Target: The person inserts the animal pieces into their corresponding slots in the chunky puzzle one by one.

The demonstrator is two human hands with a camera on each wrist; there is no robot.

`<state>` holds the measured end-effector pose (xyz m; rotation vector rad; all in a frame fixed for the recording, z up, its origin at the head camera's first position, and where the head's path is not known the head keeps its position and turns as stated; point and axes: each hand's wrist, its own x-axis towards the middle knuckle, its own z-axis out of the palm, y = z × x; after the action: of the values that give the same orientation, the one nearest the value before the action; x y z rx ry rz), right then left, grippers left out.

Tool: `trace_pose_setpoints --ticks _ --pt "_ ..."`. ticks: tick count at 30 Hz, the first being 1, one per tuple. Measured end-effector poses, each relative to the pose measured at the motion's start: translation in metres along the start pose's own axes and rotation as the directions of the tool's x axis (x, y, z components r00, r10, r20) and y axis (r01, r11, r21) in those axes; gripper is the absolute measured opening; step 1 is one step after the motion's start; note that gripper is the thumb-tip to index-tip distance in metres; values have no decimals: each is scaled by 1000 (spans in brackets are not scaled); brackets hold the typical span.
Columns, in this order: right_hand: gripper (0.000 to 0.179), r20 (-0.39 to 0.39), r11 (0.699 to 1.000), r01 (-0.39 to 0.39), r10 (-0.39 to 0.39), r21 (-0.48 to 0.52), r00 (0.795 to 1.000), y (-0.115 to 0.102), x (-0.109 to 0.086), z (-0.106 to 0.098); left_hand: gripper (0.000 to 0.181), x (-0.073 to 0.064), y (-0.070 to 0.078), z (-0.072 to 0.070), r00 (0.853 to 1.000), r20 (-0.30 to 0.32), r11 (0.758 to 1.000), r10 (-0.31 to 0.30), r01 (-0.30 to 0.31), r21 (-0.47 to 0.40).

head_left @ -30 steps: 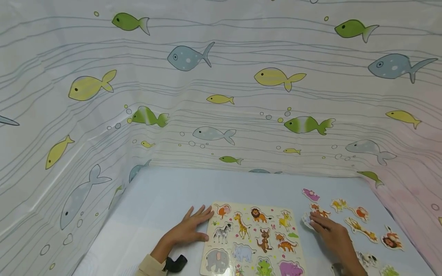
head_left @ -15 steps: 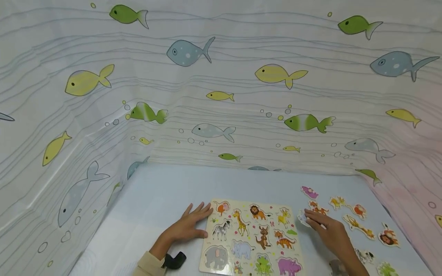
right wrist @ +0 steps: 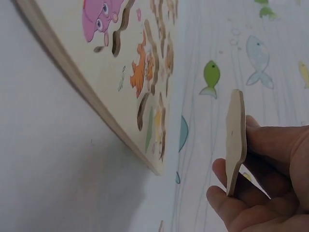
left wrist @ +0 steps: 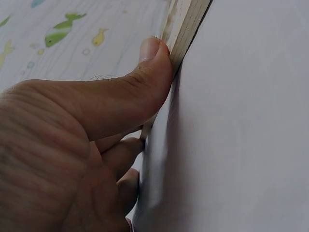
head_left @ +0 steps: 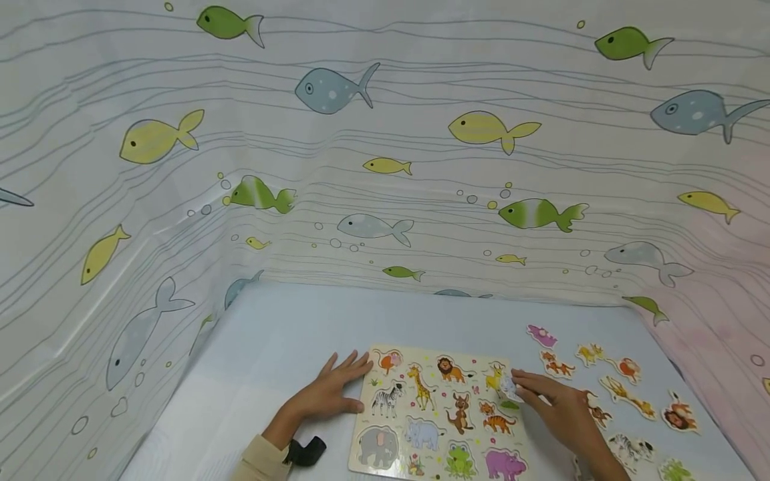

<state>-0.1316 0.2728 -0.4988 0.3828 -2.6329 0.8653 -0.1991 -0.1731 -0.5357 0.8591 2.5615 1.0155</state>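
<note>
Two hands at work in the head view: your left hand (head_left: 325, 399) spreads flat beside the puzzle board (head_left: 442, 401), and your right hand (head_left: 556, 407) pinches a pale-blue piece (head_left: 510, 389) over its far right corner. Loose pieces (head_left: 627, 398) lie to the right. Fitting seems the step in hand; next calls for matching outlines, perhaps the pale-blue animal recess (head_left: 423, 434). Recesses show printed animals, apparently unfilled. Left wrist: your thumb presses the board's edge, gripping nothing visible. Right wrist: your fingers close narrowly round the upright piece, plain back showing, clear of the board.
</note>
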Motion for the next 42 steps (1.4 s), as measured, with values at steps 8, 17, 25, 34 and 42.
trace_pose_setpoints --ticks 8,17,25,34,42 --pt "30 -26 999 40 -40 17 999 -14 4 5 90 0 0 0 1000 2 1000 4 -4 3" --pt "29 -11 996 75 -75 57 997 -26 5 14 91 0 0 1 1000 4 1000 -12 12 -6" --pt "26 38 986 76 -82 148 996 -37 5 22 90 0 1 0 1000 6 1000 -18 18 0" --pt "26 53 975 83 -95 206 994 -48 4 31 89 0 5 -1 1000 9 1000 -5 5 -11" --pt "23 107 963 56 -87 262 991 -58 1 45 89 -1 3 -2 1000 13 1000 -13 12 1"
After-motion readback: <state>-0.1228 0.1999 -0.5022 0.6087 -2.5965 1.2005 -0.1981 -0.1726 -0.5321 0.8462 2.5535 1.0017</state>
